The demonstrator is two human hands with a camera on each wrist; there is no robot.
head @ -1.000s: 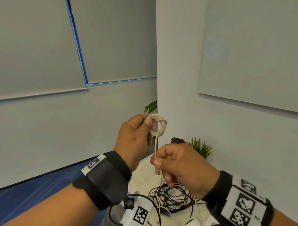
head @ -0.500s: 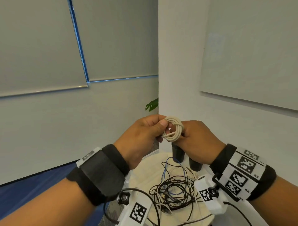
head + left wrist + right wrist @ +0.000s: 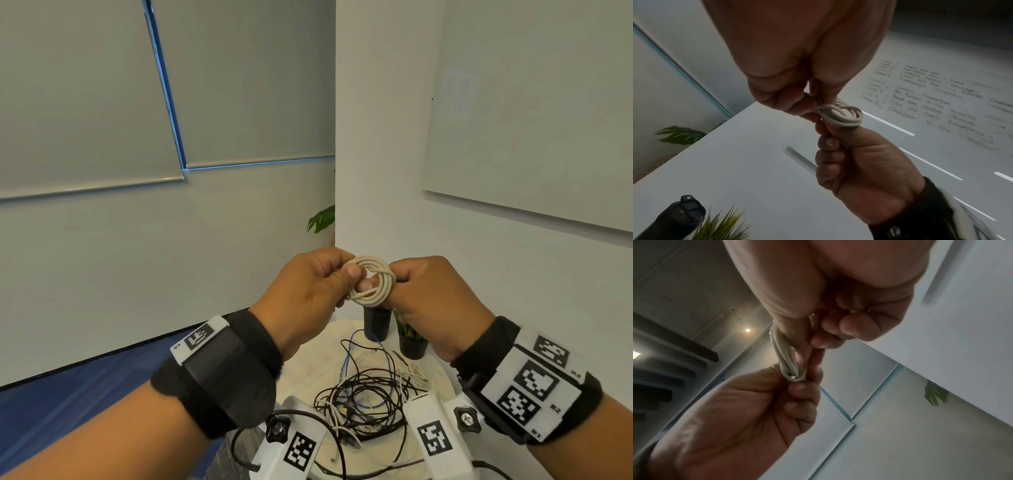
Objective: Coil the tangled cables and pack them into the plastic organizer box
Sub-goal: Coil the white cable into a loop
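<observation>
From the head view, I am holding a coiled beige cable (image 3: 371, 281) up between both hands, above the round table (image 3: 329, 346). My left hand (image 3: 308, 298) is pinching the coil's 9 o'clock side with the thumb on top, and my right hand (image 3: 431, 301) is gripping its 3 o'clock side, fingers curled. A tangle of black, white and blue cables (image 3: 370, 397) is lying on the table at 6 o'clock from the coil, with two dark pots (image 3: 376, 322) just beyond it.

In the left wrist view, the coil (image 3: 840, 116) is sitting between the two hands, my right hand (image 3: 863, 164) reaching in from 5 o'clock and closing round it.

In the right wrist view, my left hand (image 3: 740, 415) is coming in from 7 o'clock, fingertips clamping the coil's (image 3: 785, 353) lower end.
</observation>
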